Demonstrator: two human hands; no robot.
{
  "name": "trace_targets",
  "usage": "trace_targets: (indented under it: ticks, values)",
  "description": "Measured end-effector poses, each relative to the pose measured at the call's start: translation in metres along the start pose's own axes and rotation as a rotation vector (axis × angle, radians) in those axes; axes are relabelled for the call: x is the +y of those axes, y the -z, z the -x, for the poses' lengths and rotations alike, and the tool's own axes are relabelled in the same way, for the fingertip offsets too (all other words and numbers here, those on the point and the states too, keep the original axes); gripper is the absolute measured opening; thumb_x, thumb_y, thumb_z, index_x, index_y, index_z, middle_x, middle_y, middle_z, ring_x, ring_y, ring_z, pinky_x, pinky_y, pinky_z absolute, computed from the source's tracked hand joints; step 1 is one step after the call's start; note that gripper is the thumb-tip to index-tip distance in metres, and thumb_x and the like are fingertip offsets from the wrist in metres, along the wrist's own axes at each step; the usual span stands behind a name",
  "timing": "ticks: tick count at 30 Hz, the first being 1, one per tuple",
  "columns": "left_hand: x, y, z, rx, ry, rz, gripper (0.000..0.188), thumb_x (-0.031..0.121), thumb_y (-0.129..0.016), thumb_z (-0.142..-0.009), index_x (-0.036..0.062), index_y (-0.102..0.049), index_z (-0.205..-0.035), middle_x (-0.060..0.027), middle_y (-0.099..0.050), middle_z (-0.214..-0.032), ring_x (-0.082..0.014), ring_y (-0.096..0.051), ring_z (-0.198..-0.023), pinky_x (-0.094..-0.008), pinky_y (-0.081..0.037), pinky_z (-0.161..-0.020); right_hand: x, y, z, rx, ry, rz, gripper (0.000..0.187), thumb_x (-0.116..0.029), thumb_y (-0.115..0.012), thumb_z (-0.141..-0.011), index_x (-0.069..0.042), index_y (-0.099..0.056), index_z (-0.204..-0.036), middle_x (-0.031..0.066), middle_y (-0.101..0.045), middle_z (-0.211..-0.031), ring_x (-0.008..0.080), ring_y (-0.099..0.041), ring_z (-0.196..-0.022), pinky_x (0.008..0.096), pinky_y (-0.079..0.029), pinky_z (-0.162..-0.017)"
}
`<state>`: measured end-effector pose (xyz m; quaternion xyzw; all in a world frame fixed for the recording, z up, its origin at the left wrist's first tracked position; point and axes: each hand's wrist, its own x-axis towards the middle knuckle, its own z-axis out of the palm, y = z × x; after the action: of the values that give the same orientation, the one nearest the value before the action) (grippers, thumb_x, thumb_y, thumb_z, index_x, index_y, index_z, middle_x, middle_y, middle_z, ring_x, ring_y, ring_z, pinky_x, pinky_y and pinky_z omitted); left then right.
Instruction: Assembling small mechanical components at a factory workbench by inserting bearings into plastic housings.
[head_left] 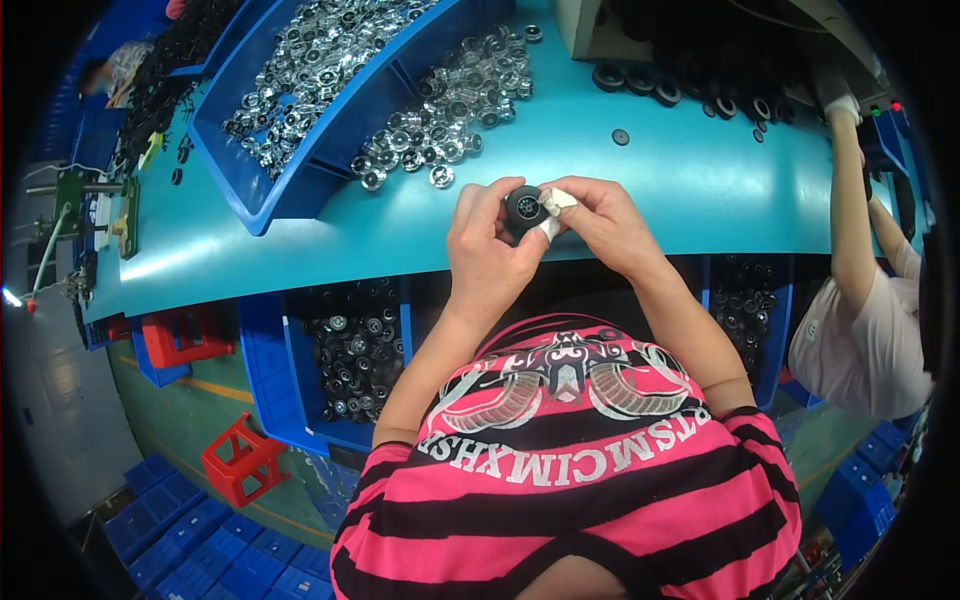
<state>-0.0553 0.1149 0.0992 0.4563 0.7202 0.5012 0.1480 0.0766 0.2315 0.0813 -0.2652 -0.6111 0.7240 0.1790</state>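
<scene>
Over the front edge of the teal table, my two hands meet around a small black toy wheel (pixel 524 208) with a dark spoked hub. My left hand (pixel 487 245) is closed on the wheel from its left side. My right hand (pixel 603 222) presses at the wheel's right edge, its fingers pinched together. White wraps (pixel 560 199) cover fingertips next to the wheel. Beyond my hands, many shiny chrome wheel hubs (pixel 440 177) lie heaped on the table. A lone black tire (pixel 620 137) rests farther to the right.
A blue bin (pixel 262 205) full of chrome hubs stands at the left. Black tires (pixel 640 82) are piled at the far right. Blue crates (pixel 290 370) of wheels sit below the table edge. A red stool (pixel 243 460) stands on the floor. Another person's arm (pixel 850 200) reaches in at right.
</scene>
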Motion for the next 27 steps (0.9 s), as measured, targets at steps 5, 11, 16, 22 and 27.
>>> trace_targets:
  ticks: [5,11,16,22,27]
  values:
    - [0.0,0.002,0.001,-0.006,0.011,0.008,0.044,0.004,-0.079,-0.071,0.0027,-0.067,-0.113,-0.004,-0.056,-0.092,-0.0125,-0.056,-0.074,-0.0257,-0.048,-0.062,-0.002,-0.002,0.0,0.015,-0.018,0.027,0.025,-0.017,-0.062,-0.099,0.003,-0.072,-0.112,0.0035,-0.071,-0.09,0.0088,-0.063,-0.081,0.0262,-0.052,-0.074]
    - [-0.004,0.02,0.011,0.031,-0.022,-0.021,0.045,0.005,-0.081,-0.072,0.0016,-0.067,-0.115,-0.0045,-0.056,-0.094,-0.0143,-0.057,-0.076,-0.0268,-0.049,-0.064,-0.01,0.007,-0.009,0.057,0.076,0.22,0.026,-0.02,-0.063,-0.097,0.0,-0.072,-0.11,0.007,-0.073,-0.09,0.011,-0.066,-0.083,0.0296,-0.053,-0.075]
    - [-0.023,0.107,0.054,0.132,0.109,-0.307,0.045,0.008,-0.083,-0.074,0.0014,-0.067,-0.116,-0.0052,-0.056,-0.093,-0.0153,-0.058,-0.078,-0.028,-0.048,-0.066,-0.043,0.074,-0.032,0.349,0.293,0.907,0.029,-0.021,-0.072,-0.087,-0.004,-0.073,-0.11,0.0102,-0.069,-0.097,0.0255,-0.066,-0.083,0.0362,-0.053,-0.077]
    - [-0.074,0.191,0.133,0.292,0.406,-0.621,0.042,0.009,-0.084,-0.072,0.0016,-0.067,-0.109,-0.0042,-0.054,-0.088,-0.015,-0.053,-0.072,-0.0293,-0.045,-0.062,-0.046,0.114,-0.083,0.451,0.528,1.545,0.041,-0.031,-0.076,-0.082,-0.01,-0.071,-0.117,0.0112,-0.066,-0.112,0.0317,-0.061,-0.108,0.0447,-0.052,-0.09]
    - [-0.032,0.159,0.097,0.345,0.219,-0.555,0.042,0.011,-0.089,-0.066,0.0031,-0.068,-0.101,-0.0025,-0.049,-0.08,-0.0143,-0.048,-0.065,-0.0293,-0.042,-0.058,-0.022,0.139,-0.112,0.369,0.392,1.721,0.042,-0.034,-0.075,-0.083,-0.011,-0.07,-0.118,0.0092,-0.067,-0.115,0.0311,-0.06,-0.11,0.0456,-0.05,-0.092]
